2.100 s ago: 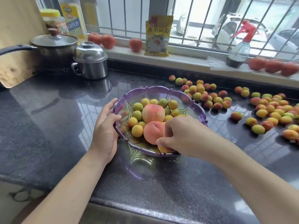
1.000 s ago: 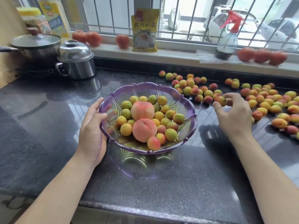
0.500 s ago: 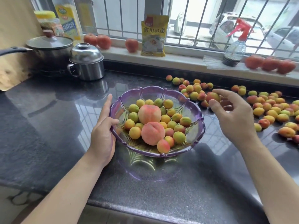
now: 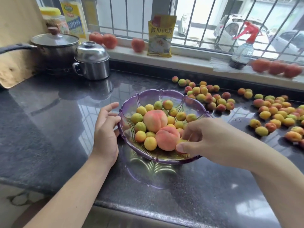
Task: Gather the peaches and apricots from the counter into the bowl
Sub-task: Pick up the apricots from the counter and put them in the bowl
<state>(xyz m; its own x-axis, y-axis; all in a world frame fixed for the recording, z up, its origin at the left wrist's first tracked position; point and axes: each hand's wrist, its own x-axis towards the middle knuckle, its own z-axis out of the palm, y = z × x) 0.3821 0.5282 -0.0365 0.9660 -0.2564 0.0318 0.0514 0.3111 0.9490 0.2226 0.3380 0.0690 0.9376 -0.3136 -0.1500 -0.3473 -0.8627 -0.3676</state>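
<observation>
A purple plastic bowl (image 4: 154,96) stands on the dark counter, holding two pink peaches (image 4: 155,120) and several small apricots. My left hand (image 4: 105,132) rests against the bowl's left rim with fingers loosely spread. My right hand (image 4: 202,139) reaches over the bowl's right front, fingers curled around an apricot (image 4: 181,141) low inside the bowl beside the nearer peach (image 4: 167,138). Loose apricots (image 4: 205,96) lie in a cluster behind the bowl, and a bigger spread of apricots (image 4: 278,112) covers the counter to the right.
A lidded steel pot (image 4: 92,61) and a saucepan (image 4: 54,46) stand at the back left. On the windowsill sit tomatoes (image 4: 103,38), a yellow packet (image 4: 160,37) and a spray bottle (image 4: 241,50). The counter's front edge (image 4: 131,209) runs below my arms.
My right hand took an apricot from the cluster behind the bowl and came back over the bowl's right front. My left hand stayed at the left rim.
</observation>
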